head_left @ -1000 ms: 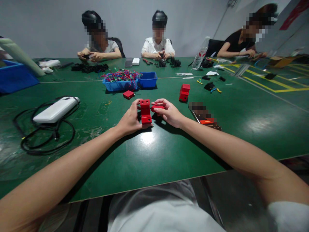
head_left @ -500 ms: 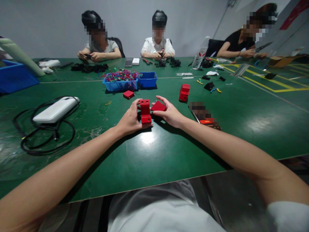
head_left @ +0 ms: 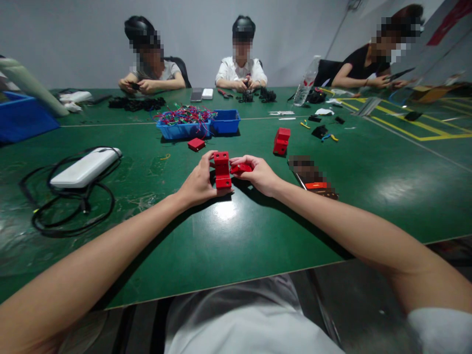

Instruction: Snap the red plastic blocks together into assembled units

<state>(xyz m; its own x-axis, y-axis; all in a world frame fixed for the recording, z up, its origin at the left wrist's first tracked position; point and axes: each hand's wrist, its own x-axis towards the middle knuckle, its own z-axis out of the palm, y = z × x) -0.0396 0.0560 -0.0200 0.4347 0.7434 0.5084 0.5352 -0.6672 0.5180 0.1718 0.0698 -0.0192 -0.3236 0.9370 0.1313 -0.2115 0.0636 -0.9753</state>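
Note:
My left hand (head_left: 201, 183) is closed around a red notched block (head_left: 221, 169) with small round holes, held upright just over the green table (head_left: 206, 250). Close by on its right, my right hand (head_left: 261, 176) grips a smaller flat red piece (head_left: 241, 168) between thumb and fingers; part of that piece is hidden by the fingers. Whether the two red parts touch is hard to make out. Another flat red piece (head_left: 196, 144) lies beyond my left hand. A second red notched block (head_left: 281, 141) stands farther back on the right.
A blue bin of colourful wires (head_left: 184, 129) sits beside a second blue bin (head_left: 226, 122). To the left lie a white power bank (head_left: 86, 167) and a coiled black cable (head_left: 70, 228). A phone (head_left: 311, 177) rests near my right forearm. Three people sit across the table.
My right hand has turned the flat red piece, so its face now tips away and it looks thinner. Those fingers have curled in closer. My left hand and its block stay put.

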